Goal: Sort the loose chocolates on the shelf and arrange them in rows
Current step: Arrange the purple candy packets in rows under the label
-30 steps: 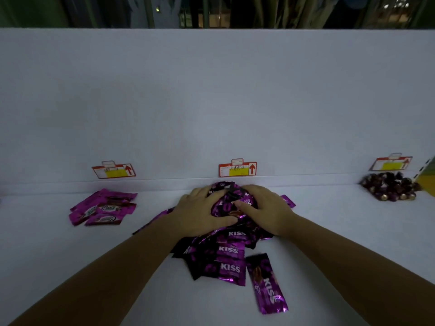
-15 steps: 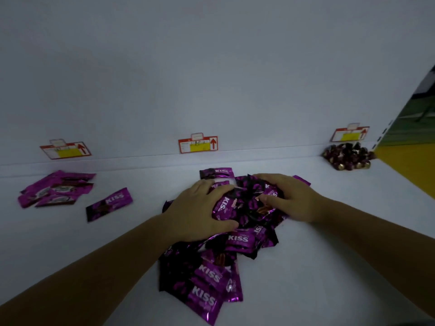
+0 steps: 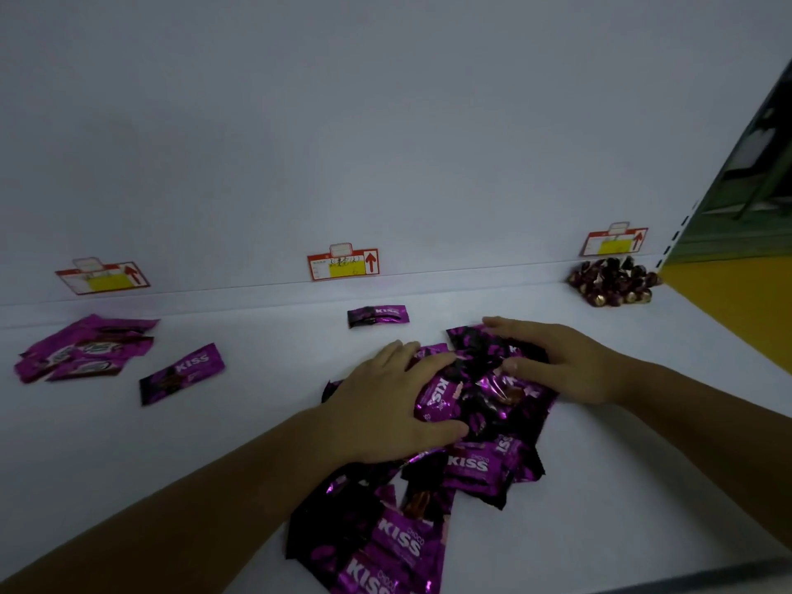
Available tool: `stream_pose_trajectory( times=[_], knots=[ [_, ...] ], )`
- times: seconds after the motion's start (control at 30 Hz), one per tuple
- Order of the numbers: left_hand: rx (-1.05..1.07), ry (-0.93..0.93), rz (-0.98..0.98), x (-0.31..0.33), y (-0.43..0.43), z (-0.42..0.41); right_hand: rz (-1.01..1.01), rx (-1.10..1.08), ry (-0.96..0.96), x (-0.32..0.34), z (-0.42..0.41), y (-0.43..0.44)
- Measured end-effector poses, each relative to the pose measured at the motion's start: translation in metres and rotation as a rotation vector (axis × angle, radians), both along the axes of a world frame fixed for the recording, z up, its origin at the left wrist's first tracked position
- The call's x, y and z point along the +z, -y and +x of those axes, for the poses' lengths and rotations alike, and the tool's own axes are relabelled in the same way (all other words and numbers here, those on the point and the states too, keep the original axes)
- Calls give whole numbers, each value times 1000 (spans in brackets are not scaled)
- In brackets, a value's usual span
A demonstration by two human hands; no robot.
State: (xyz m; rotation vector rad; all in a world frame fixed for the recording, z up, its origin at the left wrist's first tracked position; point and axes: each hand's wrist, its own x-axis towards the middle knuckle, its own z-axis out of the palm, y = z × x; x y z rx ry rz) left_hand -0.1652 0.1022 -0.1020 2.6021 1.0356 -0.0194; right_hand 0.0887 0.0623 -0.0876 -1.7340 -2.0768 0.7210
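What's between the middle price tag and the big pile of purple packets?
A lone KISS packet on the shelf, apart from tag and pile; head view.

We saw only bare limbs. The left hand (image 3: 385, 405) and the left forearm (image 3: 193, 508) were uncovered from the fingertips to where the view cut them off. The right hand (image 3: 561, 366) and the right forearm (image 3: 707, 422) were just as plain, bare skin all along. In the dim light we could not make out any finer marks on either.
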Motion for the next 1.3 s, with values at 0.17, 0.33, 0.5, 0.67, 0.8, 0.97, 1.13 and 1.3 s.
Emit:
stream_pose_trajectory(
  times=[0.17,0.33,0.5,0.67,0.8,0.97,1.13,1.3],
  knots=[
    [-42,-79,33,17,0,-4,176,-99,-42,15,-14,-15],
    [65,203,-8,38,-12,-30,318,0,210,28,-64,-58],
    [433,32,220,41,-53,-115,229,101,433,28,-116,-97],
    [579,-334,166,39,-65,-168,118,113,432,14,-130,-119],
    [549,-243,158,36,-73,-177,144,161,470,12,-131,-124],
    [609,283,-174,48,-75,-169,187,107,343,13,-130,-127],
    [578,754,-749,54,-77,-144,-194,-145,-566,35,-136,-119],
    [486,899,-950,59,-87,-130,-379,-76,-815,48,-135,-116]
  ],
)
